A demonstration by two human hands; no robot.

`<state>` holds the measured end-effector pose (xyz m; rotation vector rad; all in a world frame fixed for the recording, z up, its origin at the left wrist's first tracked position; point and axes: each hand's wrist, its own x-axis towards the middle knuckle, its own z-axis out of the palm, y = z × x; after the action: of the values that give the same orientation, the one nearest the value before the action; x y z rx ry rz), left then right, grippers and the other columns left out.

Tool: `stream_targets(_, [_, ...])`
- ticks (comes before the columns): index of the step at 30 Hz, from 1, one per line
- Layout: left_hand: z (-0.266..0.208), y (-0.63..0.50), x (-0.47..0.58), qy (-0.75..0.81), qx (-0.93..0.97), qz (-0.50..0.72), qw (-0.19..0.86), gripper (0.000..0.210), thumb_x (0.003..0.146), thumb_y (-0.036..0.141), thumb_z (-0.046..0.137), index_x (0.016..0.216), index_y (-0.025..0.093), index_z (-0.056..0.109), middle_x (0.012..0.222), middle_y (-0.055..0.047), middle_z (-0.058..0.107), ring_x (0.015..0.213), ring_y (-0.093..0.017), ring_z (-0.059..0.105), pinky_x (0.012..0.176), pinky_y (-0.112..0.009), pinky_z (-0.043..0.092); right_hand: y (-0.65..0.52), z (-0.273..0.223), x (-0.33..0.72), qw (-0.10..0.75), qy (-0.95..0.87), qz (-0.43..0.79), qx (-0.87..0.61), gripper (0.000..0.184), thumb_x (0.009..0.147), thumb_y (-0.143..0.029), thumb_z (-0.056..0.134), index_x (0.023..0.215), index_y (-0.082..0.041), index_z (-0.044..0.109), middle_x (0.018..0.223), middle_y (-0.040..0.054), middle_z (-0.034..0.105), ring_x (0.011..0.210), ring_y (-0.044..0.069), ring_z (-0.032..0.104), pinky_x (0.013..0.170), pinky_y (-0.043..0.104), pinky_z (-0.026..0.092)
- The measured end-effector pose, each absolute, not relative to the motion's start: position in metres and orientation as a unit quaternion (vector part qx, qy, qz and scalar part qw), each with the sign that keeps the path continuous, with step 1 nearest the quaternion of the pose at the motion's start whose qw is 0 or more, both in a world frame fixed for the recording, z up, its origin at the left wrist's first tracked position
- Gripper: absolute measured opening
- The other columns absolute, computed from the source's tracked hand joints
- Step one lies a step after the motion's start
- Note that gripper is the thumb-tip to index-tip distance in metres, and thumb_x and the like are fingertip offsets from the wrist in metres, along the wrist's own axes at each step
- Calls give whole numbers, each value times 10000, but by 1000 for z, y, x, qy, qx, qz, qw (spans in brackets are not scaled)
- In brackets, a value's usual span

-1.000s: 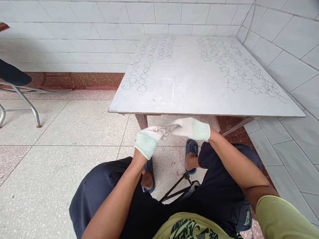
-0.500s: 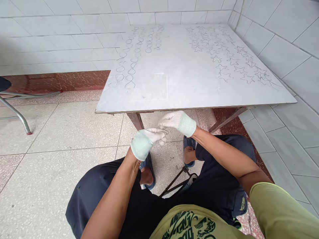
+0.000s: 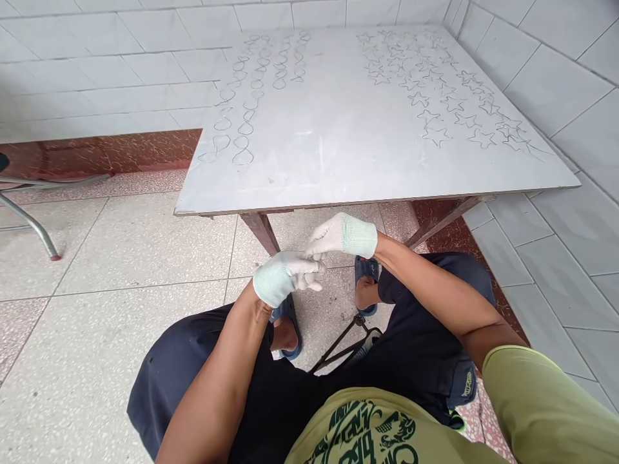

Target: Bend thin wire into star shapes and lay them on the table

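Both my hands wear white knit gloves with pale green cuffs and meet in front of the table edge, above the floor between my knees. My left hand (image 3: 294, 269) has its thumb and fingers brought together, with some lower fingers loosely bent. Over its fingertips, my right hand (image 3: 331, 237) bends down in a pinch, and the two touch. Whatever is between the fingertips is too thin or too hidden to make out. On the white tabletop (image 3: 358, 154) lie rows of thin wire twisted loops (image 3: 242, 142) at the left and many wire stars (image 3: 438, 134) at the right.
Tiled walls (image 3: 556, 77) border the table behind and on the right. Below the tabletop stand wooden legs (image 3: 261, 232). A metal chair leg (image 3: 36, 229) is at the far left. A dark folding frame (image 3: 338, 345) sits between my feet.
My right hand has closed from flatter fingers into a downward pinch on the left fingertips. The left hand stays nearly in place. The view has tilted down slightly.
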<state>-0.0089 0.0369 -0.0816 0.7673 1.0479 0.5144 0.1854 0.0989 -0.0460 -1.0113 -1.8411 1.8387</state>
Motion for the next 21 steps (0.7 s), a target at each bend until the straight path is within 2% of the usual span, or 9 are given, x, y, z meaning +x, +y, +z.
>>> stream_targets(4, [-75, 39, -11, 449, 342, 320, 761, 336, 677, 395, 944, 841, 158, 771, 623, 17, 613, 570, -104, 561, 744, -344, 612, 101, -43, 181, 249, -601, 648, -396, 162, 795, -309, 854, 748, -165, 797, 711, 18, 778, 693, 138, 712, 699, 250, 591])
stream_targets(10, [-80, 39, -10, 417, 315, 404, 750, 368, 777, 426, 906, 923, 124, 754, 742, -40, 716, 628, -133, 662, 768, -331, 605, 106, -54, 172, 327, -538, 635, -447, 156, 824, -221, 837, 700, -162, 764, 695, 19, 767, 613, 112, 676, 616, 220, 563])
stream_targets(15, [-81, 41, -7, 453, 257, 426, 740, 309, 714, 304, 940, 807, 131, 702, 650, -2, 673, 543, -95, 616, 647, -250, 570, 101, -54, 171, 329, -564, 617, -440, 175, 817, -259, 836, 694, -155, 768, 685, 16, 765, 603, 109, 670, 601, 212, 546])
stream_targets(21, [-73, 38, -5, 497, 246, 393, 733, 251, 657, 254, 881, 687, 157, 652, 555, 36, 576, 455, -76, 494, 543, -258, 532, 100, -53, 177, 269, -641, 582, -422, 216, 830, -315, 796, 676, -165, 771, 606, -21, 698, 546, 96, 623, 557, 208, 504])
